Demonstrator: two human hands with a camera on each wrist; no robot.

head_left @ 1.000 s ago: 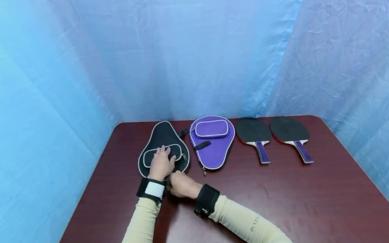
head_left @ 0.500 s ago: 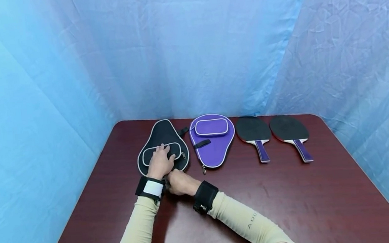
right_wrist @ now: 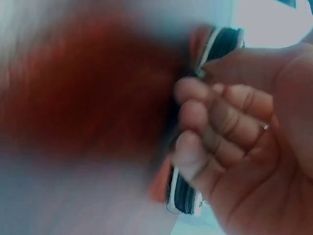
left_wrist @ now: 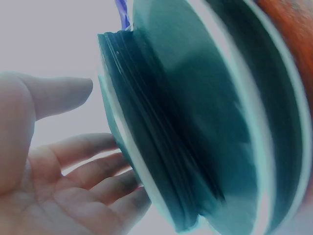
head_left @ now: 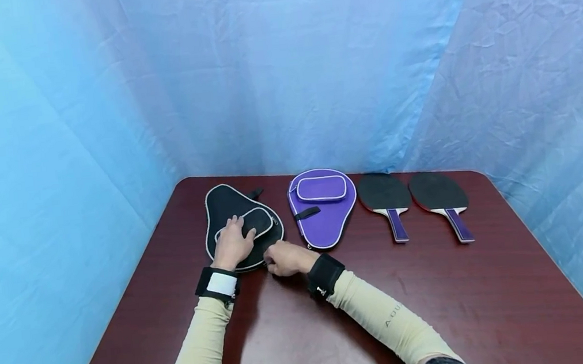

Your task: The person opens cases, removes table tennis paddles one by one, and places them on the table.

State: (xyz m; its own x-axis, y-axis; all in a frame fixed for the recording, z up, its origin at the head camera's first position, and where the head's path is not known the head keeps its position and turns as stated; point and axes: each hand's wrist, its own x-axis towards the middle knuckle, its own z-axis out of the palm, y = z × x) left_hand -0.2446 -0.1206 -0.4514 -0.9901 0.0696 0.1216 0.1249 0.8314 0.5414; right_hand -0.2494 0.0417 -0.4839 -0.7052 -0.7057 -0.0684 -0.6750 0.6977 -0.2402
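With twelve o'clock at the far edge of the counter (head_left: 463,300), a black table tennis paddle case (head_left: 221,205) with white piping lies flat toward ten o'clock, its narrow end pointing to eleven. The left hand (head_left: 231,244) rests on its zipped front pocket (head_left: 258,220), fingers extended, thumb set apart, gripping nothing. The right hand (head_left: 286,257) is at the case's five o'clock edge, its fingers curled in; thumb and fingertip pinch a small metallic zip pull (right_wrist: 199,72), mostly hidden and blurred. A short black strap (head_left: 255,194) sticks out from the case at one o'clock.

At three o'clock from the black case, and apart from it, lies a purple paddle case (head_left: 323,222), narrow end toward six, with its own pocket (head_left: 321,188) near twelve and a black strap (head_left: 307,213) at nine. Farther along toward three o'clock are two black-faced paddles: the nearer paddle (head_left: 383,191) lies just beside the purple case, the outer paddle (head_left: 437,189) just past it. Both have purple-and-white handles pointing roughly to five. Cream sleeves (head_left: 194,352) and black wristbands (head_left: 325,274) cover the person's forearms and wrists. Blue curtains (head_left: 287,78) hang beyond the counter.
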